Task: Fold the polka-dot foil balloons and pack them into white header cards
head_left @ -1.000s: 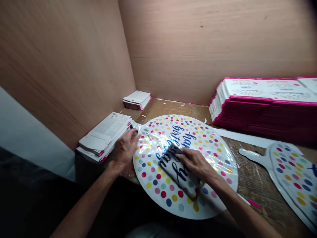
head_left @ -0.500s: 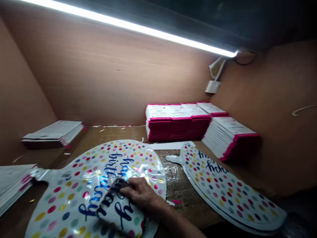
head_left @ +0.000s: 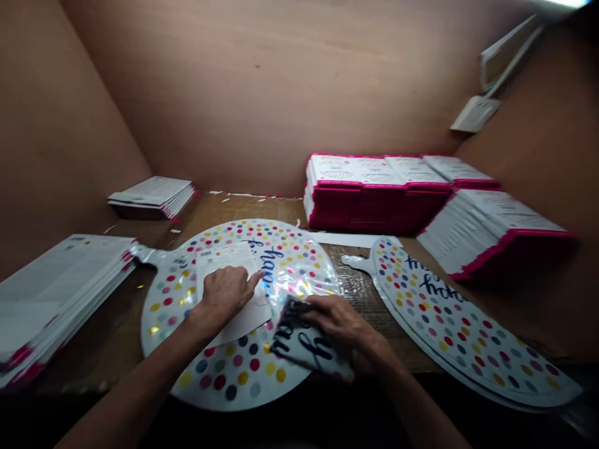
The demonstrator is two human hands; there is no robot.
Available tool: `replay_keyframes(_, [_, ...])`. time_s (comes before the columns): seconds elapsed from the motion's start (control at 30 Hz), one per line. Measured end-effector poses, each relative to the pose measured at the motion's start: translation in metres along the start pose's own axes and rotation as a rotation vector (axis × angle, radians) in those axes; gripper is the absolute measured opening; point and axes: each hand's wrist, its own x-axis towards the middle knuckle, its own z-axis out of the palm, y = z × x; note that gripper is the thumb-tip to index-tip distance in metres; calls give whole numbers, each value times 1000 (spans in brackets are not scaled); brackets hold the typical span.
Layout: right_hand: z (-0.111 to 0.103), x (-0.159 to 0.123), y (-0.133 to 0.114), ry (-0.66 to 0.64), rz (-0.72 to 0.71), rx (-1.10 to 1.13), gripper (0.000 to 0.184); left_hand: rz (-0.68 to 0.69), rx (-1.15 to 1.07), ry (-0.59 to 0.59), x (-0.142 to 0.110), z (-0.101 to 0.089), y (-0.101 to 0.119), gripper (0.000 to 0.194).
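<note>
A round foil balloon (head_left: pixel 299 249), white with coloured dots and dark "happy birthday" lettering, lies flat on the bench. My left hand (head_left: pixel 227 290) is on a white printed card (head_left: pixel 248 312) over the balloon's middle, its fingers curled and thumb out to the right. The fingertips are partly hidden, but the hand appears to hold the card. At the balloon's lower right, my right hand (head_left: pixel 334 318) is closed on the edge of a folded foil balloon (head_left: pixel 304 346) with dark lettering. Its lower part is blurred.
Folded dotted balloons (head_left: pixel 435 318) lie stacked on the right. Pink-edged card packs (head_left: pixel 379 206) stand along the back, with another slanted stack (head_left: pixel 505 231) beside them. White card stacks sit at the left front (head_left: pixel 65 280) and left back (head_left: pixel 154 193). Wooden walls (head_left: pixel 281 93) enclose the bench.
My left hand has come into view, with a white printed card over the balloon. My right hand keeps its grip on the folded balloon. The view has tilted down and shifted left.
</note>
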Motion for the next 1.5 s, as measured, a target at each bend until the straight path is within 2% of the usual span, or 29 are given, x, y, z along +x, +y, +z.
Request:
replay_keyframes(0.07, [-3,-3,4,-34,6,13,21,-45,39,-49,-7,0,-13,48])
replay_keyframes(0.1, [-2,-1,4,-55,0,18,23,-20,32,-48,-13,0,-24,42])
replay_keyframes(0.2, [13,18,-7,-77,-12,10,26,221,-20,-37,-31,4,-59,35])
replay_keyframes(0.27, [32,35,-19,-47,-4,-25,30,385,11,-66,-39,10,-71,34])
replay_keyframes(0.37, [60,58,-32,-39,7,-176,32,470,114,-90,-41,16,-68,31])
replay_keyframes(0.43, [71,66,-36,-50,27,-301,29,502,184,-117,-41,14,-61,29])
replay_keyframes(0.63, [70,68,-40,-104,83,-400,28,649,386,-154,-42,7,-50,29])
replay_keyframes(0.77, [69,71,-40,-117,64,-405,29,648,395,-140,-45,9,-46,24])
replay_keyframes(0.93, [73,74,-38,-131,57,-436,31,632,412,-210,-41,11,-42,29])
replay_keyframes(1.03, [75,68,-38,-78,66,-397,25,595,359,-217,-38,9,-41,25])
replay_keyframes(1.1, [76,63,-40,25,70,-336,23,560,350,-194,-38,8,-39,23])
replay_keyframes(1.17, [75,59,-43,137,78,-299,38,517,342,-136,-38,6,-36,24])
replay_keyframes(1.23, [72,57,-45,191,103,-302,46,492,319,-68,-38,4,-32,25])
replay_keyframes(1.3, [68,59,-44,180,139,-316,40,497,299,-19,-36,2,-29,25])
replay_keyframes(1.4, [62,65,-38,97,179,-306,28,495,293,35,-32,-5,-26,26])
replay_keyframes(1.5, [59,72,-34,78,190,-258,25,530,331,46,-29,-11,-23,27])
